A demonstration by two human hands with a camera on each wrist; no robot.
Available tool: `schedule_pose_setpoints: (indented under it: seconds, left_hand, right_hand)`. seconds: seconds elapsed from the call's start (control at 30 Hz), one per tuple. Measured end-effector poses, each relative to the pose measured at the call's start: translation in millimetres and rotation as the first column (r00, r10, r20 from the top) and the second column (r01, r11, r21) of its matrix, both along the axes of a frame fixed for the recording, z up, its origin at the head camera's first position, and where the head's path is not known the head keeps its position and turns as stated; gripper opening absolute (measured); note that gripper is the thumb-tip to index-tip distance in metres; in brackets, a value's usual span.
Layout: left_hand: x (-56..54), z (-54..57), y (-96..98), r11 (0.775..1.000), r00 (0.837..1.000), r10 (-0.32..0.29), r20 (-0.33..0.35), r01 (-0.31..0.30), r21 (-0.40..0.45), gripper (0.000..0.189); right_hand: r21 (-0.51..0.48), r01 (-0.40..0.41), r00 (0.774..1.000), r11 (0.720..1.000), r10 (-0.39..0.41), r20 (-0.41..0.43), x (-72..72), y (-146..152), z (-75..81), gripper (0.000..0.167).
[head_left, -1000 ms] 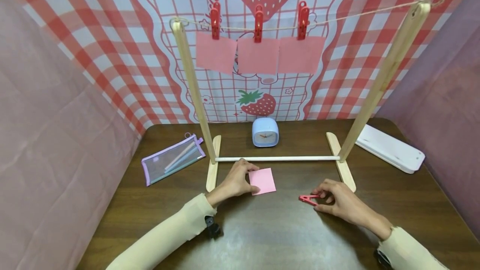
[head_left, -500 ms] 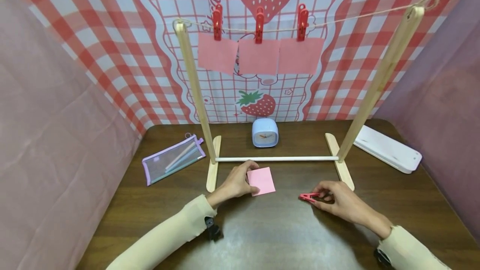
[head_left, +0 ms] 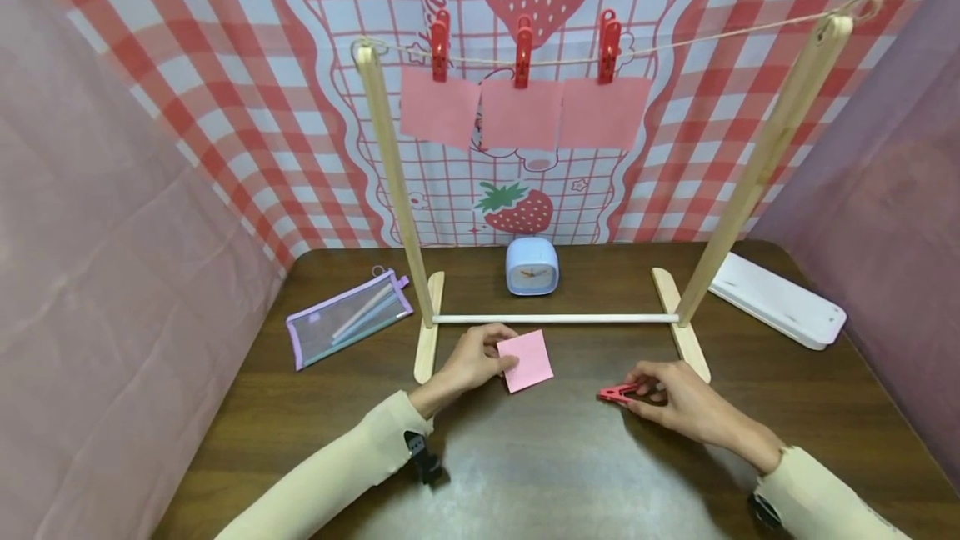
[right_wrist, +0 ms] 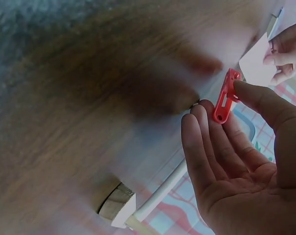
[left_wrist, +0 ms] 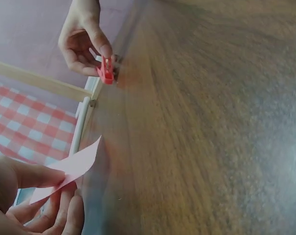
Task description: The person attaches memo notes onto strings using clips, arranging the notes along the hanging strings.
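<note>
My left hand (head_left: 474, 359) pinches a pink square sticky note (head_left: 530, 359) by its left side, thumb on top and fingers underneath. In the left wrist view the note (left_wrist: 79, 166) is bowed slightly and raised off the table. My right hand (head_left: 681, 401) holds a red clothespin (head_left: 617, 393) between thumb and fingers, a short way right of the note. Seen from the right wrist, the clothespin (right_wrist: 226, 98) lies between the thumb and fingertips. Beyond both hands, three pink paper squares (head_left: 521, 113) hang from a string (head_left: 712, 38), each under a red clothespin (head_left: 522, 52).
The string is tied between two wooden posts (head_left: 393, 182) joined by a white rod (head_left: 555, 318). Behind the rod stands a blue clock (head_left: 532, 266). A purple-edged mesh pouch (head_left: 348, 319) lies left, a white case (head_left: 780, 301) right. Checked cloth (head_left: 247, 107) hangs at the back.
The left hand has lifted and tilted the sticky note, its thumb now further over it. The right hand has stayed nearly in place while turning the clothespin slightly.
</note>
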State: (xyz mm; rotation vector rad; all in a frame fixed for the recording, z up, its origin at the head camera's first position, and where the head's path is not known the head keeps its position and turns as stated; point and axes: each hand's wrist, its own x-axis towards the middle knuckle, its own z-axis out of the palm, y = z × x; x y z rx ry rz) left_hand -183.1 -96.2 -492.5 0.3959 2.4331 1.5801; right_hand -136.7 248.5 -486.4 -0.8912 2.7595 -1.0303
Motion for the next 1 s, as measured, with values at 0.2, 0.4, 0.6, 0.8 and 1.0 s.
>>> schedule_pose_setpoints:
  seconds: [0.2, 0.4, 0.6, 0.8, 1.0]
  left_hand:
    - [0.2, 1.2, -0.1, 0.998, 0.998, 0.008, 0.068, -0.012, 0.06, 0.02]
    - [2.2, 1.2, -1.2, 0.996, 0.996, 0.005, 0.088, -0.013, 0.084, 0.019]
    - [2.3, 1.4, -0.2, 0.996, 0.997, -0.012, 0.07, 0.006, 0.084, 0.02]
    - [0.1, 4.2, 4.9, 0.997, 0.998, -0.017, 0.059, 0.012, 0.08, 0.022]
    - [-3.1, 9.7, 14.6, 0.995, 0.999, -0.013, 0.046, 0.008, 0.102, 0.021]
  right_hand:
    - [-0.011, -0.001, 0.999, 1.0, 0.001, -0.04, -2.6, -2.1, 2.0, 0.017]
    - [-0.055, -0.008, 0.992, 0.998, 0.001, -0.127, -5.9, -9.5, 2.7, 0.02]
    - [-0.066, -0.023, 0.987, 0.998, 0.013, -0.163, -10.5, -13.5, 15.1, 0.022]
    - [-0.065, -0.005, 0.985, 0.998, -0.006, -0.175, -15.7, -15.1, 32.4, 0.028]
    - [-0.084, 0.018, 0.978, 0.996, -0.035, -0.207, -22.5, -15.4, 49.8, 0.034]
